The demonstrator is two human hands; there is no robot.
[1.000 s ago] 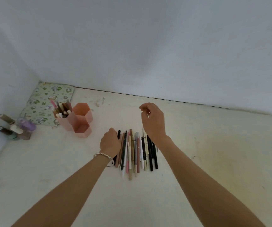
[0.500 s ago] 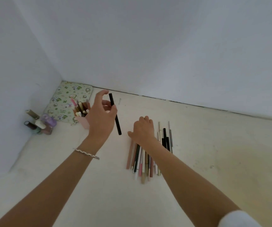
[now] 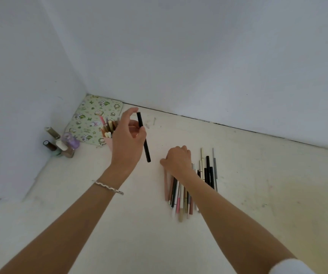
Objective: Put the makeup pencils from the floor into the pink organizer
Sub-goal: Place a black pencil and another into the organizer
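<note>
A green floral-patterned mat (image 3: pixel 92 117) is laid flat in the far left corner, where two pale blue-white walls (image 3: pixel 198 56) are met by the cream floor (image 3: pixel 258 194). Just in front of the mat's near left edge, a small cluster of nail polish bottles (image 3: pixel 62 143) is seen against the left wall: one with a dark brown body, one with a white cap, one lilac, and one with a gold-toned cap that is tilted. A few faint marks and scuffs are scattered over the floor on the right.
</note>
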